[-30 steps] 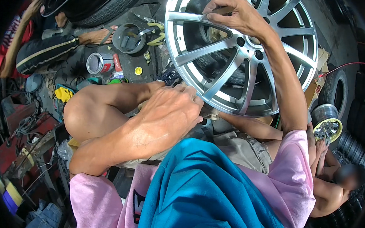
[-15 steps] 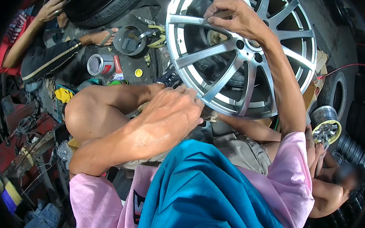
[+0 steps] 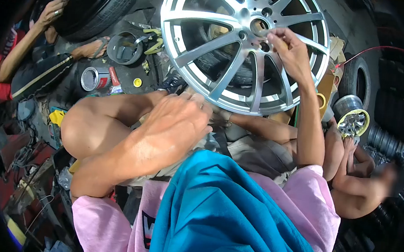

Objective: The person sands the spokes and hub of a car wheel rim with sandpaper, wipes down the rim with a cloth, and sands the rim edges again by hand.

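A large silver multi-spoke wheel rim (image 3: pixel 221 83) stands tilted in front of my legs. My right hand (image 3: pixel 289 50) is at its hub, thumb and fingertips pinched together just below and right of the centre hole; whatever lies between them is too small to make out. My left hand (image 3: pixel 179 117) is at the rim's lower left edge, over my lap, with its fingers curled. Its fingertips are turned away, so what it grips is hidden.
An open paint can (image 3: pixel 94 78), a yellow lid (image 3: pixel 137 82) and a grey bucket (image 3: pixel 125 48) are at the left. A co-worker's hand (image 3: pixel 52 11) touches a tyre (image 3: pixel 97 18). At the right, another person holds a smaller rim (image 3: pixel 348 106) near a standing tyre (image 3: pixel 356 80).
My right hand has moved from the upper left spokes down and right to the hub. The view has shifted, so the rim and surroundings appear further left.
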Available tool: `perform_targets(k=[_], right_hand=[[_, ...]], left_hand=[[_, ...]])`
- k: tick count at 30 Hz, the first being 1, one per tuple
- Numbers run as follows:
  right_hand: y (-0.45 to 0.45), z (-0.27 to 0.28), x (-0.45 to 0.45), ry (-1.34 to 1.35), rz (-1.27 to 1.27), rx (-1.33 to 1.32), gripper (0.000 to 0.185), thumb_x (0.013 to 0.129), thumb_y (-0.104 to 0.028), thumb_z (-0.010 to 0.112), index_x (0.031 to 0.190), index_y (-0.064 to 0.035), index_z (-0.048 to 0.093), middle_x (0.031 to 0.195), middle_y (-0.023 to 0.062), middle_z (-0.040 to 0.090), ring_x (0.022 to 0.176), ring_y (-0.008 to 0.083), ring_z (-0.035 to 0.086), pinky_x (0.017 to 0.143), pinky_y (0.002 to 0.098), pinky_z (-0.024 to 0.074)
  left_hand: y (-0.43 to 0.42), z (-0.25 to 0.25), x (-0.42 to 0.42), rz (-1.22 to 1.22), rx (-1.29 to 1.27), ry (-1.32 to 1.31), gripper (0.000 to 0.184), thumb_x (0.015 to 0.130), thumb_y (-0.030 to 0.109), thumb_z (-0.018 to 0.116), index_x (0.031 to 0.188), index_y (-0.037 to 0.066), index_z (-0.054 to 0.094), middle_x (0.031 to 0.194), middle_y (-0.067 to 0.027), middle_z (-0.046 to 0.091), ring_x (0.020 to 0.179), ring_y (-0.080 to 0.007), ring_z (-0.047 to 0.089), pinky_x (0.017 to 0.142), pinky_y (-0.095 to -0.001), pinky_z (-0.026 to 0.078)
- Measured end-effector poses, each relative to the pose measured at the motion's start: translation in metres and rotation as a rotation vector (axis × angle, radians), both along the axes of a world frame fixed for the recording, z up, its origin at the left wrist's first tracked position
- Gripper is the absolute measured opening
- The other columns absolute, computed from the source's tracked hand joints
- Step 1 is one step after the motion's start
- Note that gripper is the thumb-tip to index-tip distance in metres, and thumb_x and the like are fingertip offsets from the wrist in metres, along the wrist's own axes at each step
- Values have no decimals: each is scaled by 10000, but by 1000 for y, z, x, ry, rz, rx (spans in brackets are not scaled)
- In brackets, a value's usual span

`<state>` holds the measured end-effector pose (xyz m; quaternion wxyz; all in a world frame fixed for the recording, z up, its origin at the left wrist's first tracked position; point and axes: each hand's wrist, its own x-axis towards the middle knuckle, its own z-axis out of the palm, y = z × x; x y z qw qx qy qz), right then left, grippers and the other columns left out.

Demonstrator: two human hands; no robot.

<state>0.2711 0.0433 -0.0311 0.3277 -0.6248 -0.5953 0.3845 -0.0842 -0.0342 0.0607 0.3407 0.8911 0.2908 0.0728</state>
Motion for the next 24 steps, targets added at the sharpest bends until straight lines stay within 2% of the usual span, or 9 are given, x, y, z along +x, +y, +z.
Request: perform_targets(k=[2, 4, 6, 10, 16, 24], right_hand=[[-19, -9, -3, -43, -59, -32, 256, 1018, -223, 732, 1147, -6, 769, 897, 24, 722, 807, 95, 606, 749, 269, 506], [-30, -16, -12, -172, -21, 108, 243, 1002, -211, 743, 1155, -25, 771, 944, 106, 759, 862, 191, 685, 807, 338, 538], [-34, -18, -22, -254, 3, 185, 246, 977, -201, 758, 1166, -44, 771, 993, 169, 742, 917, 307, 710, 854, 392, 541], [-31, -18, -32, -337, 34, 294, 238, 956, -157, 757, 1170, -55, 775, 974, 162, 696, 919, 356, 672, 846, 429, 520], [-22, -24, -36, -403, 54, 285, 238, 967, -177, 743, 1173, -64, 778, 987, 162, 702, 939, 363, 682, 846, 436, 524], [-26, -26, -40, -355, 35, 276, 239, 971, -190, 739, 1161, -48, 774, 1024, 183, 734, 990, 372, 700, 883, 445, 537]], left_hand=[[-7, -11, -3, -5, 32, -69, 288, 974, 202, 740, 1167, 9, 648, 1169, -178, 622, 1136, -407, 611, 998, -487, 499], [-9, -17, 0, -15, 65, -133, 274, 971, 200, 740, 1137, -1, 656, 1145, -185, 629, 1106, -410, 623, 969, -493, 506], [-3, -19, 6, -94, -43, 3, 257, 964, 205, 743, 1075, -13, 665, 1106, -191, 641, 1047, -417, 640, 915, -507, 510], [-1, -14, 13, -92, -55, 64, 257, 959, 208, 749, 1043, -21, 671, 1084, -196, 650, 1026, -421, 649, 899, -514, 509], [1, -10, 16, -73, -94, 77, 240, 961, 193, 742, 1040, -21, 667, 1071, -195, 640, 1027, -416, 646, 905, -511, 506], [-1, -3, 15, -76, -63, 105, 268, 961, 191, 743, 1136, 8, 655, 1148, -165, 612, 1066, -384, 610, 932, -485, 490]])
